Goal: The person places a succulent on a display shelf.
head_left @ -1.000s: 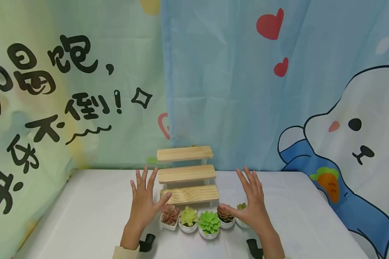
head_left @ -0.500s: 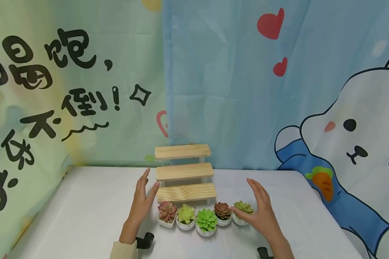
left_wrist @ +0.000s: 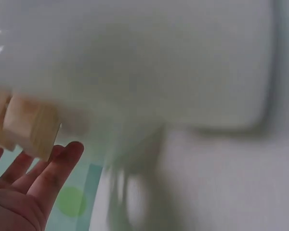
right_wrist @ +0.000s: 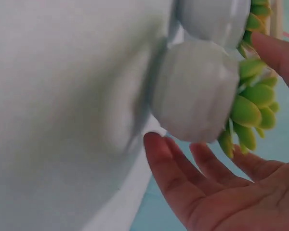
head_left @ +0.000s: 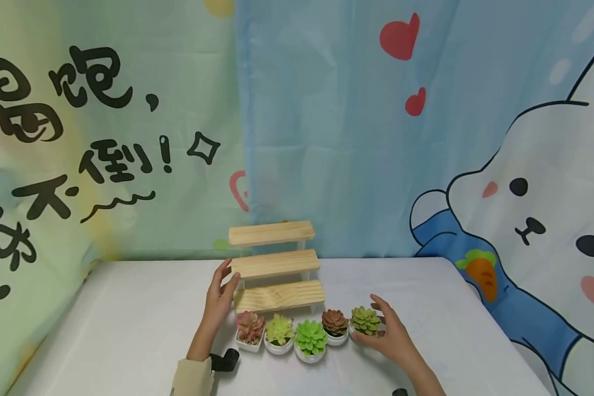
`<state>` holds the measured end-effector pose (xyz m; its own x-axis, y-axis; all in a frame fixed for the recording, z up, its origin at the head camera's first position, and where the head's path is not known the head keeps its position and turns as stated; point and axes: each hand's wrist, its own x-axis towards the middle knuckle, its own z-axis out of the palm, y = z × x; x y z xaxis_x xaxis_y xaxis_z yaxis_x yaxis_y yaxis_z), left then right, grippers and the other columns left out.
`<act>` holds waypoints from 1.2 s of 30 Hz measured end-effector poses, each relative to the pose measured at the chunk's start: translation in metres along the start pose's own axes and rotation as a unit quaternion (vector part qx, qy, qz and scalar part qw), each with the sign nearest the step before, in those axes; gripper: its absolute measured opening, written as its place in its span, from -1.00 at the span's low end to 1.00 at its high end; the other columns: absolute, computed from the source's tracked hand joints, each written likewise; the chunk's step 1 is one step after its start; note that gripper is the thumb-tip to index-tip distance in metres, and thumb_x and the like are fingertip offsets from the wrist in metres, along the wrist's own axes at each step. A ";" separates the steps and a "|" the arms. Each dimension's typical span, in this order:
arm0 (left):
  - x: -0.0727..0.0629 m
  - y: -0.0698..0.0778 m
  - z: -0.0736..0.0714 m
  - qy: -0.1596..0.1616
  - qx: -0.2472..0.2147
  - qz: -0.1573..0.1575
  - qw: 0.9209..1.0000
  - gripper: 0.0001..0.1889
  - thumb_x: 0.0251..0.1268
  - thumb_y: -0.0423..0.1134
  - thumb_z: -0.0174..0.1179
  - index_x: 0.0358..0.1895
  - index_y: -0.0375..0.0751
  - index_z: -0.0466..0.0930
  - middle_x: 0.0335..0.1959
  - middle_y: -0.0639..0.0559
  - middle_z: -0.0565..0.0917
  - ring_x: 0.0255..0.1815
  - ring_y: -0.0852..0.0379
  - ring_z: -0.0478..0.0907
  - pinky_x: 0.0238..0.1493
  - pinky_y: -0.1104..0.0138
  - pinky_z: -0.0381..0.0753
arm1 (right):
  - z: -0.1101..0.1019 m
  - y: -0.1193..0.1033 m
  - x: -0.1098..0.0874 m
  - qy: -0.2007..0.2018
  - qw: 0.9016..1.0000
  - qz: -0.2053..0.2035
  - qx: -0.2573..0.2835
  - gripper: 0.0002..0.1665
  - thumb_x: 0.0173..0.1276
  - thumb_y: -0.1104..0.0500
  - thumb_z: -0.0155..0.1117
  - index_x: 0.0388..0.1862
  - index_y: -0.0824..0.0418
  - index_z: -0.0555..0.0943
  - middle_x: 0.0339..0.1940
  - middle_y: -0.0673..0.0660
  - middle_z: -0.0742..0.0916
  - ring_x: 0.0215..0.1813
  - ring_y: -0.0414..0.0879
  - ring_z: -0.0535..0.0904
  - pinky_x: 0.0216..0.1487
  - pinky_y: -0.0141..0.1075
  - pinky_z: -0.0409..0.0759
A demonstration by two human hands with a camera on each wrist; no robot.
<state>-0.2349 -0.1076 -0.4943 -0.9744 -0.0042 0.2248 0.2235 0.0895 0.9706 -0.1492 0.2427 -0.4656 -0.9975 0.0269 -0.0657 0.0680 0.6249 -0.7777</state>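
My left hand (head_left: 216, 303) is at the left end of a three-tier wooden stand (head_left: 277, 265), its thumb and fingertips close by the middle board. In the left wrist view its fingers (left_wrist: 53, 175) lie loosely bent beside the boards' ends. My right hand (head_left: 395, 340) surrounds the rightmost potted succulent (head_left: 366, 320), thumb on the near side and fingers on the far side. The right wrist view shows its white pot (right_wrist: 195, 91) with a gap between it and the curved fingers. Left of it stands a brown-red succulent (head_left: 335, 322) in a white pot.
More potted succulents line the stand's front: a bright green one (head_left: 311, 337), a yellow-green one (head_left: 279, 330) and a pinkish one (head_left: 249, 328) in a square pot. All stand on a white-covered table (head_left: 138, 330). A printed curtain (head_left: 326, 137) hangs behind.
Both hands started spread and raised over the table. The left has come to the stand's left end; the right has lowered around the rightmost succulent. The view has shifted slightly.
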 end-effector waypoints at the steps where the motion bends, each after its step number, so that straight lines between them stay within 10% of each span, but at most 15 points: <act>1: 0.001 0.000 0.001 0.000 -0.004 -0.004 1.000 -0.44 0.53 -0.20 0.00 0.50 -0.24 0.13 0.36 -0.43 0.27 0.22 -0.35 0.44 -0.04 0.19 0.52 | 0.002 0.002 0.001 0.000 1.000 0.007 -0.003 0.11 0.13 0.08 0.53 0.50 0.32 0.08 0.34 0.54 0.33 0.29 0.46 0.32 0.05 0.10 0.52; 17: 0.003 -0.002 0.001 -0.013 -0.031 -0.029 0.999 -0.39 0.49 -0.22 0.08 0.52 -0.16 0.11 0.25 -0.39 0.40 0.10 -0.27 0.51 -0.39 0.43 0.40 | 0.005 0.014 0.002 0.013 0.999 0.048 -0.007 -0.11 0.06 0.07 0.58 0.24 0.45 0.36 0.17 0.45 0.53 0.19 0.36 0.46 0.11 0.08 0.53; 28: 0.006 0.001 -0.005 -0.019 -0.044 -0.045 0.998 -0.38 0.48 -0.20 0.10 0.53 -0.09 0.12 0.20 -0.32 0.44 -0.19 0.17 0.51 -0.46 0.39 0.35 | 0.005 0.011 0.006 0.027 0.998 0.055 -0.010 -0.10 0.05 0.07 0.59 0.25 0.45 0.37 0.17 0.47 0.53 0.16 0.36 0.49 0.08 0.06 0.54; 36: 0.006 -0.001 -0.005 -0.027 -0.049 -0.048 0.997 -0.38 0.49 -0.21 0.08 0.53 -0.09 0.10 0.25 -0.34 0.40 -0.04 0.01 0.53 -0.46 0.41 0.34 | -0.002 0.004 0.007 0.077 0.992 0.093 0.036 -0.04 0.14 0.01 0.53 0.37 0.41 0.27 0.27 0.48 0.44 0.23 0.33 0.44 0.15 0.05 0.50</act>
<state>-0.2405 -0.1124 -0.4937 -0.9907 0.0454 0.1282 0.1280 -0.0063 0.9918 -0.1557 0.2472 -0.4684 -0.9583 0.2590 -0.1205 0.2474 0.5411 -0.8038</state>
